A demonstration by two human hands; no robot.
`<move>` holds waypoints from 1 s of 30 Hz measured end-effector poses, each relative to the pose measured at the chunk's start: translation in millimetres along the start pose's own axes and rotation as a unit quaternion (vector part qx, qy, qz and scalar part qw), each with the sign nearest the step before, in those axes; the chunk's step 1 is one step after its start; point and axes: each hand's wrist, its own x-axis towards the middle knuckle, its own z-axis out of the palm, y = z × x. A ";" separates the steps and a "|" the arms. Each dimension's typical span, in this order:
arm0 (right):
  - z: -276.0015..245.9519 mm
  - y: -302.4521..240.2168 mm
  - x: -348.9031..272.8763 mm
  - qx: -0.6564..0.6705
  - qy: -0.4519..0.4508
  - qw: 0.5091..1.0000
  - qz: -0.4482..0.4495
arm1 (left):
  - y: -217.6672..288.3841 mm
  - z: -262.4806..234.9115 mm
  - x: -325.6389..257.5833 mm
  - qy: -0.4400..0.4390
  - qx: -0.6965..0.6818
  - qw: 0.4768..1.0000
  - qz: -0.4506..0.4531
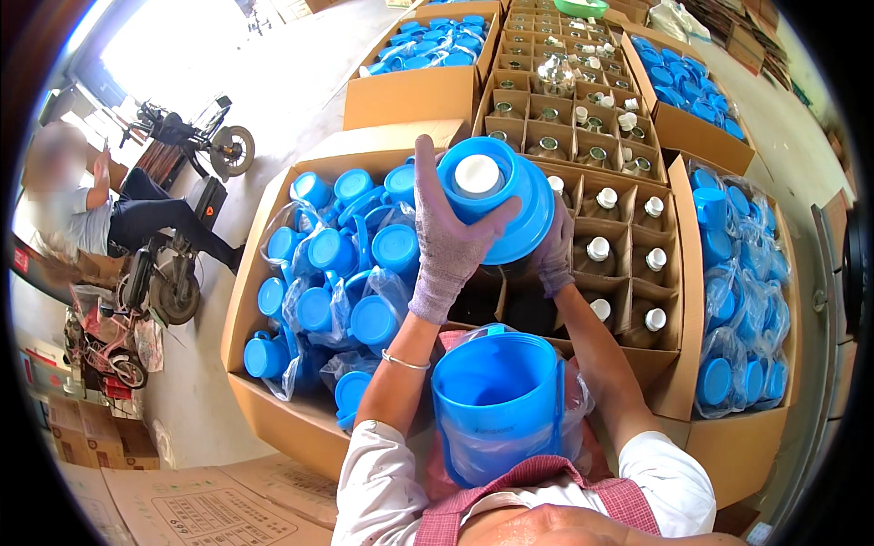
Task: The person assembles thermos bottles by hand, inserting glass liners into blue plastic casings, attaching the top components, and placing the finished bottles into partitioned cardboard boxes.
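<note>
Both my hands wear greyish-purple gloves and are raised in front of me over a divided carton. Between them is a blue plastic thermos top [533, 218], a wide flared ring with a cup-like neck around a white stopper [477, 175]. My left hand [448, 241] is against its left side, thumb across the neck and a finger pointing up. My right hand [553, 250] grips the right edge, its fingers partly hidden behind the ring. What lies under the top is mostly hidden. Nearer my body, between my forearms, stands an open blue thermos shell [496, 419] with clear plastic around it.
At left, a carton [291, 423] holds blue handled cups in plastic bags. The divided carton [651, 359] carries white-stoppered flasks; another divided carton [564, 136] lies behind. Cartons of blue parts [746, 309] stand at right. A person sits by an electric bike [173, 273] far left.
</note>
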 end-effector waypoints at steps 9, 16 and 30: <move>-4.9 10.4 1.7 0.051 -0.010 0.998 0.042 | -6.1 -23.3 13.2 -0.149 -0.062 0.987 0.018; -16.1 20.3 1.1 0.034 -0.065 0.996 0.048 | -13.7 -0.1 -11.6 -0.113 -0.090 0.990 0.001; 8.4 -209.8 93.5 -0.022 -0.297 0.952 0.075 | -11.8 -91.6 145.9 -0.158 -0.450 0.847 -0.234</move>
